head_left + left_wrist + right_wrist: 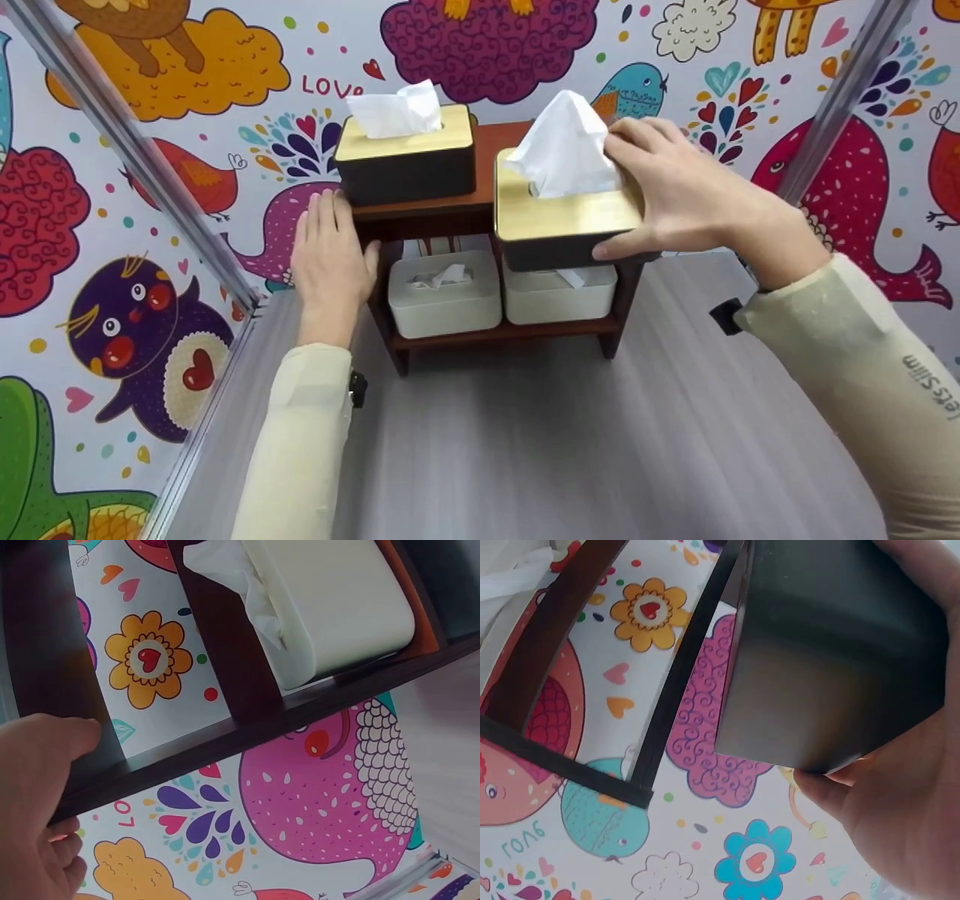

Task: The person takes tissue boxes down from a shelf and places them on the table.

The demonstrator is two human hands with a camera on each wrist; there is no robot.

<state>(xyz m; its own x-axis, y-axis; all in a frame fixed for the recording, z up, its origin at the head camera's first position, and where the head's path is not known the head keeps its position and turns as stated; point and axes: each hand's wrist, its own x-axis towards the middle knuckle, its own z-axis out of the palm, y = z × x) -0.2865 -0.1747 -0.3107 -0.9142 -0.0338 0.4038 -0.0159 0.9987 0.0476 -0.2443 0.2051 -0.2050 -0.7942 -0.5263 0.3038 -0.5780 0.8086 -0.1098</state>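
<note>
My right hand [679,184] grips a black tissue box [551,253] by its right end. That box has a light wood lid with a white tissue standing up from its slot. It is held in front of the right part of a dark brown shelf [510,330], and its underside [810,667] shows in the right wrist view. My left hand [328,259] holds the shelf's left side, thumb on the inner face and fingers outside. A second black tissue box [409,174] with a wood lid sits on the shelf's top left.
On the lower level stand two cream tissue boxes, a left one [446,311] and a right one [559,300] partly hidden by the held box. The shelf rests on a grey wood-grain surface [510,442]. Cartoon-printed walls [330,45] and metal posts [142,150] surround it.
</note>
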